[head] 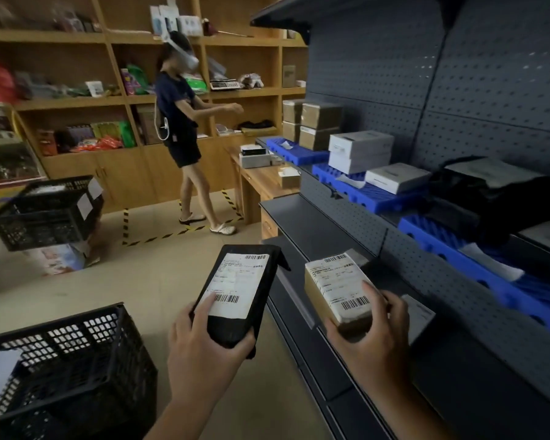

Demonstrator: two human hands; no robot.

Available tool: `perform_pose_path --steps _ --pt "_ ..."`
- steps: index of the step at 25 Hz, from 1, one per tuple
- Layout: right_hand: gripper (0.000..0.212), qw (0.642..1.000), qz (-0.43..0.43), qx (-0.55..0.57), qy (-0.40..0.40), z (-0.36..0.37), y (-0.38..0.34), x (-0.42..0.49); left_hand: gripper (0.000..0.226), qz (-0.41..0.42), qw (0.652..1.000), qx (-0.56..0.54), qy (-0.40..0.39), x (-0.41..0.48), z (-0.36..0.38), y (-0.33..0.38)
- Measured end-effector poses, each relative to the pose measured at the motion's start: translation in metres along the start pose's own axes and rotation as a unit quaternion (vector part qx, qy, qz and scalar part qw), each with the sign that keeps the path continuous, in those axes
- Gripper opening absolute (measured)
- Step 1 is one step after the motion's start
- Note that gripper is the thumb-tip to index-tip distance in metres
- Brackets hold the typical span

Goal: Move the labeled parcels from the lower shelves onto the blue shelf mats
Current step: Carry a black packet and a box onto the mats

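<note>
My left hand (pixel 200 347) grips a flat black parcel (pixel 238 293) with a white barcode label, thumb on the label, held over the floor in front of the shelving. My right hand (pixel 372 331) holds a small brown box (pixel 337 289) with a white label, just above the dark lower shelf (pixel 302 217). Blue shelf mats (pixel 477 265) run along the shelf above on the right. They carry brown boxes (pixel 318 122), white boxes (pixel 359 150) and a black bag parcel (pixel 489 192).
A black plastic crate (pixel 70 360) stands at lower left and another crate (pixel 45 211) sits further back on the left. A person (pixel 185 122) walks past wooden shelves (pixel 77 100) behind. A wooden desk (pixel 261 182) stands by the shelving's far end.
</note>
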State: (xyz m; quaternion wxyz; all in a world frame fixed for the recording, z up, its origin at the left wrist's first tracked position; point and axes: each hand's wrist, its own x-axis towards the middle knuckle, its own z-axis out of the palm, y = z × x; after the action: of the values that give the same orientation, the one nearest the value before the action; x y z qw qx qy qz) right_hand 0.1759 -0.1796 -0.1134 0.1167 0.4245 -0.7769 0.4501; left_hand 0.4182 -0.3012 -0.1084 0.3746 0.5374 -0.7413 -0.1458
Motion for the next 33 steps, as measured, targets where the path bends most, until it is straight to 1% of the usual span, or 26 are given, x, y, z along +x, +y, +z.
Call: perform_pose_path --steps 4,9,13,18,21,25,27,33 --pt "0.092 1.000 -0.001 0.000 0.004 0.049 -0.026 0.049 0.092 0.021 0.999 0.004 0.024 0.066 0.005 -0.021" --pt "0.091 1.000 -0.018 -0.005 0.011 0.122 -0.042 0.120 0.091 0.028 0.999 0.006 0.041 0.157 0.033 -0.042" --pt "0.090 1.000 -0.021 0.005 0.009 0.186 -0.051 0.190 0.090 0.013 0.999 0.014 0.050 0.240 0.060 -0.054" --pt "0.091 1.000 -0.007 0.022 0.006 0.254 -0.074 0.265 0.091 -0.012 0.998 0.015 0.058 0.337 0.077 -0.071" --pt "0.095 1.000 -0.005 0.019 0.003 0.295 -0.088 0.297 0.091 -0.001 0.998 0.010 0.056 0.392 0.092 -0.090" --pt "0.090 1.000 0.001 0.000 0.028 0.355 -0.107 0.345 0.092 0.026 0.998 -0.023 0.045 0.482 0.119 -0.116" --pt "0.089 0.998 0.005 -0.016 0.063 0.380 -0.123 0.375 0.090 0.063 0.997 -0.040 0.034 0.536 0.125 -0.122" --pt "0.088 0.987 0.040 -0.066 0.140 0.424 -0.162 0.464 0.093 0.134 0.988 -0.077 0.009 0.677 0.143 -0.110"
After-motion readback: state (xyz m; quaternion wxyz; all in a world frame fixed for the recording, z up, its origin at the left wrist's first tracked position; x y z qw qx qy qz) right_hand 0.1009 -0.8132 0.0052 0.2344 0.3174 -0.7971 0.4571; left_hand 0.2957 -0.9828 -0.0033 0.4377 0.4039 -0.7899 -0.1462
